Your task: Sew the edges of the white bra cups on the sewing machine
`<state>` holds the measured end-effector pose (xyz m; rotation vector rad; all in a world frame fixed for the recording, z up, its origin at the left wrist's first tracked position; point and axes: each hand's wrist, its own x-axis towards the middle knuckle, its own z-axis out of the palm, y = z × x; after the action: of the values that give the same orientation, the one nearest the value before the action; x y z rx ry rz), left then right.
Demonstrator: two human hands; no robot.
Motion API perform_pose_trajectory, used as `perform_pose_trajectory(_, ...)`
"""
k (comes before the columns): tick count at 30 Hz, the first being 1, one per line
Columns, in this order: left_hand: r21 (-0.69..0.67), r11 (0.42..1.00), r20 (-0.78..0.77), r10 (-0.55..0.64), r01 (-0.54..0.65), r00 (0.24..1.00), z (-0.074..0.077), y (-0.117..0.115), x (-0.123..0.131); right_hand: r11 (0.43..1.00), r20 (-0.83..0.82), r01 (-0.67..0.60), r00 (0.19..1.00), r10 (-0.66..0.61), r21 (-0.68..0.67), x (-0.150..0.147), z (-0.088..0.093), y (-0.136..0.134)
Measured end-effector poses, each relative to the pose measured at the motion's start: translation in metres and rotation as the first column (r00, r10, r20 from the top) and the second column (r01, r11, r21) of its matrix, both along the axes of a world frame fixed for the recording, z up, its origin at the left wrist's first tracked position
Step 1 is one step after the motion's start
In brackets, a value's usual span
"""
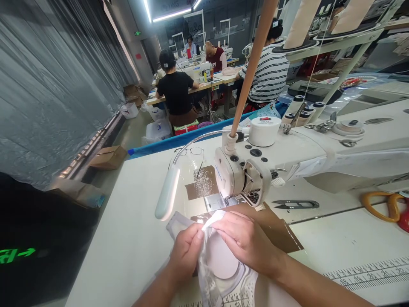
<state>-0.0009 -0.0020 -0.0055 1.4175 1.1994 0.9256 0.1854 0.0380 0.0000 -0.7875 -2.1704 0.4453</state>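
Both of my hands hold a pale bra point(222, 256) with a smooth moulded cup and lace-like edging, just in front of the sewing machine point(231, 172). My left hand point(187, 247) pinches its upper edge between thumb and fingers. Close beside it, my right hand point(244, 236) is closed on the same edge, fingers bent over the fabric. A white strip at the top of the edge shines under the lamp point(168, 192). Part of a band or strap spreads out to the left behind my left hand. The fingertips of my right hand are partly hidden by the fabric.
Thread snips point(295, 204) and orange-handled scissors point(381, 206) lie right of the machine head. Eyeglasses point(196, 151) rest behind the lamp. A printed ruler scale point(373, 273) runs along the front of the table point(121, 238). Several people sit at machines further back.
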Motion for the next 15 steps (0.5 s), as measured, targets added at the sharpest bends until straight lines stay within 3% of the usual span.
perform_pose_trajectory(15,-0.010,1.000,0.020,0.021,-0.021,1.000,-0.0027,0.0002,-0.0006,0.998,-0.033,-0.062,0.997,0.062,0.003,0.0001,0.0020,0.0003)
